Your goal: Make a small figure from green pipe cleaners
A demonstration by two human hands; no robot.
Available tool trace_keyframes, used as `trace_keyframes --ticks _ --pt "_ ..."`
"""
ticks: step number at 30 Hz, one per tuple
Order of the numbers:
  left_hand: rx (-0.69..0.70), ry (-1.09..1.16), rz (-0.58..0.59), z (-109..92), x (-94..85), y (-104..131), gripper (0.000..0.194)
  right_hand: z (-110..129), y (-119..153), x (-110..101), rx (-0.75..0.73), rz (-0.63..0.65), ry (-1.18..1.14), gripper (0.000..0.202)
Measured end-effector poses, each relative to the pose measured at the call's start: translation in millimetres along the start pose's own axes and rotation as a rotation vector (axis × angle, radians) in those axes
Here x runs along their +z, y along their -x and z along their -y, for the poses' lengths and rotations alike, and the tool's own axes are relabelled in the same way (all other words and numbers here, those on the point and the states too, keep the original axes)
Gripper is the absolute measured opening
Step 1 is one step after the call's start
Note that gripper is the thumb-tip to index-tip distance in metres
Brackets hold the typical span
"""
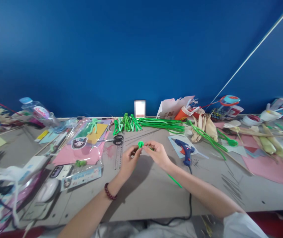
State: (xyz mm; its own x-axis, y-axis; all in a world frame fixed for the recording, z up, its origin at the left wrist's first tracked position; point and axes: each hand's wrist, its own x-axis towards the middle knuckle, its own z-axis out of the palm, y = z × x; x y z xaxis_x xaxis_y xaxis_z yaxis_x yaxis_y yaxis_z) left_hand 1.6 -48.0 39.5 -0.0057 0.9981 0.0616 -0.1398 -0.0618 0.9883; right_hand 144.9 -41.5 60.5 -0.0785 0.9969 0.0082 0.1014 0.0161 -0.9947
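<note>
Both hands meet over the middle of the table around a small bright green pipe cleaner coil (pixel 141 144). My left hand (pixel 129 161) pinches its left side between thumb and fingers. From the right, my right hand (pixel 157 154) grips it with thumb and forefinger. A straight green length (pixel 175 181) shows below my right forearm; whether it joins the coil is hidden. Just beyond the hands lie a bundle of green pipe cleaners (pixel 162 124) and several twisted green pipe cleaner pieces (pixel 126 123).
Black-handled scissors (pixel 118 140) and a clear ruler (pixel 118 157) lie left of my hands. A blue glue gun (pixel 186 151) rests on the right, its cord running to the front edge. Farther left are a packet of coloured paper (pixel 64 156) and a bottle (pixel 38 110). Behind rises a blue wall (pixel 141 59).
</note>
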Motion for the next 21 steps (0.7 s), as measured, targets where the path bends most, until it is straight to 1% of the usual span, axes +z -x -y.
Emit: trace_keyframes --ticks 3,5,7,9,12,15,17,21 --pt "0.010 -0.003 0.033 -0.8 -0.4 1.2 0.013 -1.6 0.4 0.2 -0.017 0.013 0.009 0.026" --pt "-0.016 0.046 0.048 -1.2 0.2 1.1 0.015 -2.2 0.5 -0.2 -0.035 0.020 0.008 0.026" --pt "-0.088 0.147 0.057 -0.5 1.1 0.3 0.019 -2.7 0.3 -0.5 -0.043 0.025 0.006 0.025" --pt "-0.193 0.271 0.071 0.7 1.6 -0.8 0.021 -3.3 -0.3 -0.7 -0.033 0.028 -0.009 0.026" --pt "-0.333 0.435 0.115 1.4 1.5 -2.4 0.022 -5.1 -2.1 -0.3 0.022 0.047 -0.064 0.029" --pt "-0.413 0.546 0.190 -0.2 1.0 -3.5 0.022 -8.3 -4.1 0.4 0.079 0.078 -0.133 0.033" --pt "-0.452 0.608 0.233 -1.5 0.9 -3.9 0.019 -10.6 -5.1 0.9 0.091 0.091 -0.190 0.035" --pt "-0.520 0.721 0.269 -2.4 0.4 -3.2 0.014 -12.1 -5.5 1.9 0.103 0.120 -0.286 0.035"
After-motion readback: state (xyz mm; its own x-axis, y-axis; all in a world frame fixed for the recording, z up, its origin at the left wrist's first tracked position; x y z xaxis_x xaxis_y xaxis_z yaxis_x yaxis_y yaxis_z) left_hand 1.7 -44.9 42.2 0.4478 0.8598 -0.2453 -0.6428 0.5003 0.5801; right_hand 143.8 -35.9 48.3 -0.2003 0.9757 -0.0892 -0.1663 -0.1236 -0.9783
